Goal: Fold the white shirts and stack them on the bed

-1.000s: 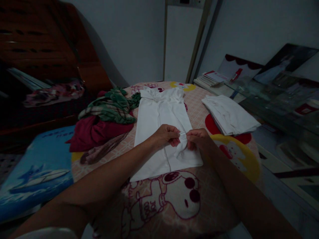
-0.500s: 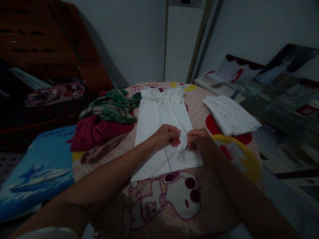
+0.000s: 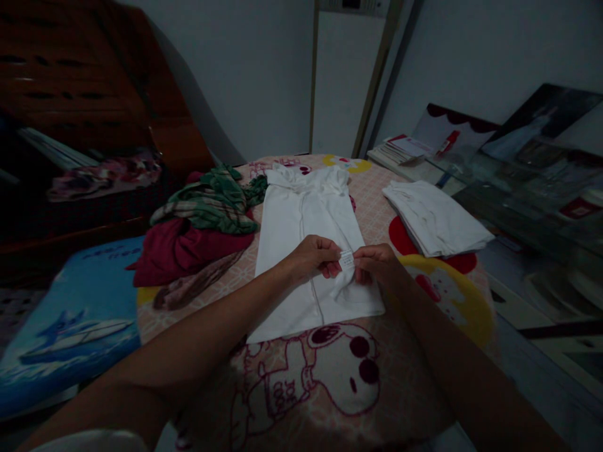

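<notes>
A white garment (image 3: pixel 282 251) lies spread on the patterned tablecloth (image 3: pixel 211 351), its far end bunched up. Above its near right part, my left hand (image 3: pixel 316 256) pinches the left edge of a small white label (image 3: pixel 347 259) with printed lines. My right hand (image 3: pixel 377 260) pinches the label's right edge between thumb and finger. Some white fabric rises in a fold just below the label. The print is too small to read.
Green plaid cloth (image 3: pixel 211 204) and dark red cloth (image 3: pixel 183 254) are heaped on the table's left. Folded white cloth (image 3: pixel 436 216) lies at the right, near a glass shelf (image 3: pixel 509 188). A blue printed seat (image 3: pixel 80 314) stands at the left.
</notes>
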### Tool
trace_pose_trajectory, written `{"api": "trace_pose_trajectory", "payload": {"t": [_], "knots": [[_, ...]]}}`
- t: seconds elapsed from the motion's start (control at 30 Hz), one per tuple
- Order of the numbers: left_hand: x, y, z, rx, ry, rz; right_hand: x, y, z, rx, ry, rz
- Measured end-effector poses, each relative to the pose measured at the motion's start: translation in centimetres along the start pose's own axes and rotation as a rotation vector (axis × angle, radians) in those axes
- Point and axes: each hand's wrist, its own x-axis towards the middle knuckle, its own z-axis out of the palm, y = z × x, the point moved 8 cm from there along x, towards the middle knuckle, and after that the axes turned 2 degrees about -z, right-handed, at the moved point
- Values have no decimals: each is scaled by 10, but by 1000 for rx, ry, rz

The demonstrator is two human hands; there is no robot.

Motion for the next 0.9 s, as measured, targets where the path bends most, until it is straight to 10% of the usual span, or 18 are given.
{"api": "trace_pose_trajectory", "payload": {"t": [0.9], "knots": [[-2, -2, -3, 1, 54, -37, 0, 1, -1, 31, 21, 0]]}}
